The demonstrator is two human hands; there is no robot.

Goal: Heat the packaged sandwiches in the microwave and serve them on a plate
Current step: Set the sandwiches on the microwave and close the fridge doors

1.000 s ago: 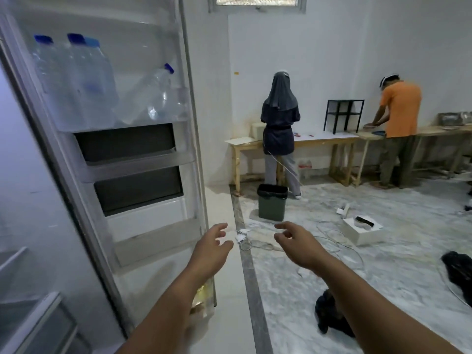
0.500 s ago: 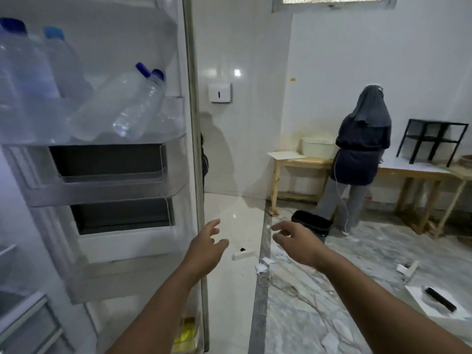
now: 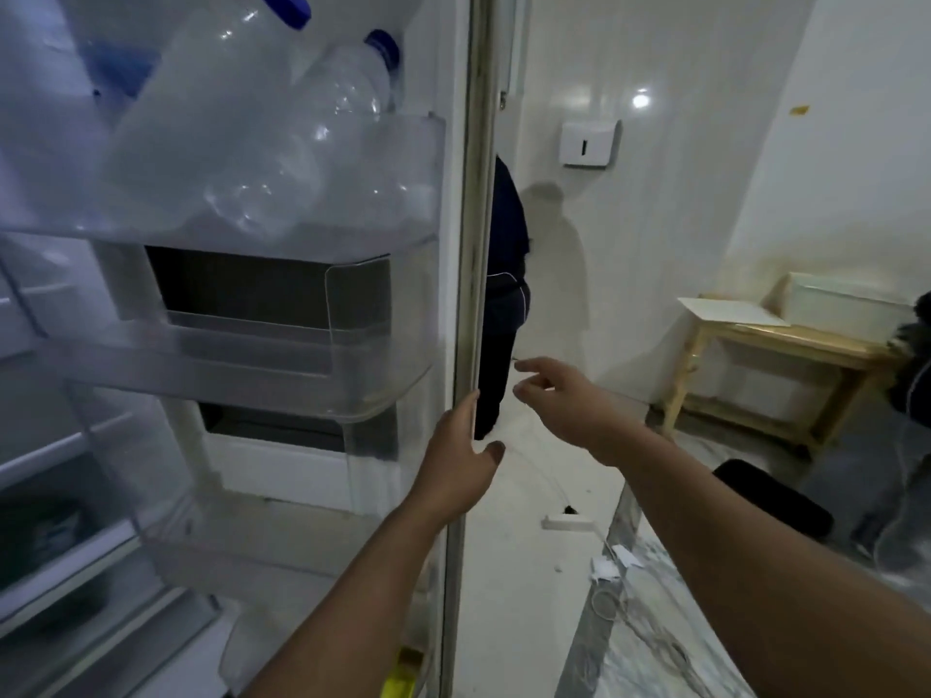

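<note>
Head camera: we stand at an open fridge door (image 3: 468, 204), our left hand (image 3: 456, 466) spread flat with fingers against the door's free edge, gripping nothing. Our right hand (image 3: 559, 400) hangs just beside it in the air, fingers loosely parted and empty. Water bottles (image 3: 242, 143) lie tilted in the top door shelf (image 3: 383, 229); the shelves below look bare. The packaged sandwiches are not in view, nor is the microwave or a plate. We judge the door stiff and fairly heavy with its bottles, best pushed or pulled at this outer edge. The sandwiches, once found, should be light and soft in slippery film, so we would hold them by the flat sides without squeezing.
</note>
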